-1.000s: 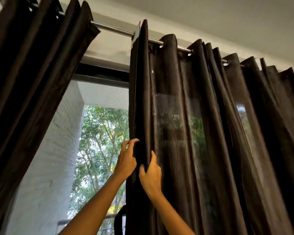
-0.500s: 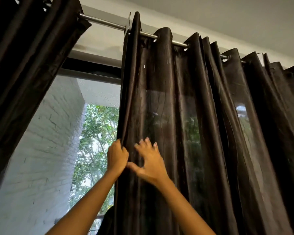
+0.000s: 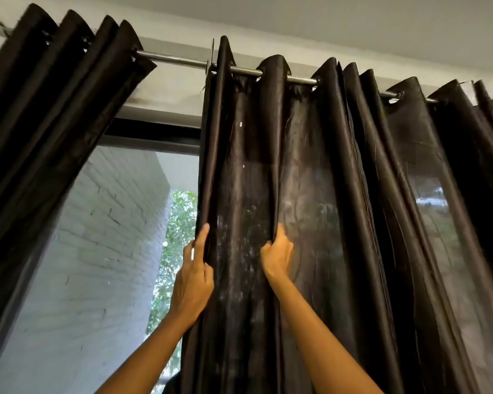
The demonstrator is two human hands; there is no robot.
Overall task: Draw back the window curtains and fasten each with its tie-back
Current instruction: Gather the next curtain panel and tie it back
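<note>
A dark brown right curtain point(image 3: 339, 194) hangs in folds from a metal rod point(image 3: 177, 58), covering the middle and right of the window. My left hand point(image 3: 194, 280) grips its leading edge, fingers wrapped round the hem. My right hand point(image 3: 278, 257) pinches a fold of the same curtain a little further right. The left curtain point(image 3: 40, 123) hangs bunched at the far left and slants down to the left. No tie-back is in view.
Between the two curtains the window glass point(image 3: 103, 251) shows a white brick wall and green trees outside. A dark window frame point(image 3: 154, 135) runs under the white wall and ceiling.
My hands have spread apart along the right curtain: the right hand moved right and closed on a fold, the left now holds the edge. The view has shifted right and down.
</note>
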